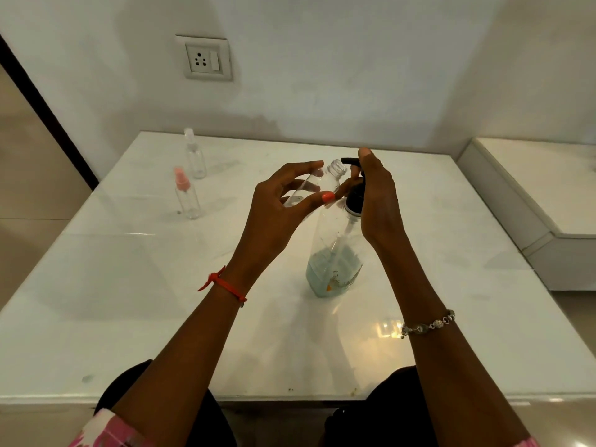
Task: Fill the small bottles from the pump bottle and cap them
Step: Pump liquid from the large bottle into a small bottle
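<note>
Closest to me, both bare forearms reach up from the bottom edge, a pink patterned sleeve (103, 427) at the left elbow. They meet over the middle of the glossy white table (129, 285).

The pump bottle (335, 253) stands upright on the table, right of centre, with pale blue liquid filling only its lower part. My view shows the right hand (379, 201) raised edge-on beside the black pump head (350, 161). Its forefinger lies along the top and its thumb hooks in under the spout, gripping the pump.

The left hand (277, 201) is lifted to the same height, wrist bent back. It pinches a small open bottle (322, 185) between the thumb and the extended fingers. That bottle is clear and tilted, its threaded mouth just beside the spout tip; I cannot tell whether they touch.

Well apart at the far left of the table stand two capped small bottles. The pink-capped bottle (188, 198) is nearer, the clear-capped bottle (195, 156) behind it.

A red thread band (222, 283) circles the left wrist, a beaded bracelet (429, 324) the right.
</note>
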